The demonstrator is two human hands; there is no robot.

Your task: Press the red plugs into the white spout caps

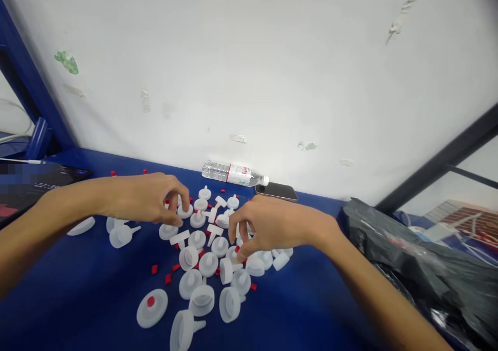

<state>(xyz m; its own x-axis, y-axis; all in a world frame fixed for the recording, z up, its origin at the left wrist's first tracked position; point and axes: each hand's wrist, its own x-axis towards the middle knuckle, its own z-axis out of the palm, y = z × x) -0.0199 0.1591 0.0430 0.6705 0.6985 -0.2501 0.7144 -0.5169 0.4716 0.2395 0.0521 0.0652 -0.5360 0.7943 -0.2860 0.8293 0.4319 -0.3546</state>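
Note:
Many white plastic nozzle caps (pixel 209 264) lie scattered in a pile on the blue tabletop, some upright, others on their sides. Small red tips (pixel 168 279) are strewn among them. My left hand (pixel 163 198) hovers over the pile's left side, thumb and index finger curved apart with nothing visible between them. Over the right side is my right hand (pixel 260 224), its fingers bent and apart. Its thumb and index reach down beside a cap with a red tip (pixel 237 249); whether they touch it I cannot tell. One wide cap with a red tip (pixel 152 308) sits at the front left.
A clear water bottle (pixel 235 174) lies against the white wall, beside a dark phone (pixel 277 190). On the left is a tablet-like screen (pixel 27 190), partly behind my left arm. A dark grey plastic bag (pixel 404 257) fills the right edge. Blue frame posts (pixel 35 65) stand left.

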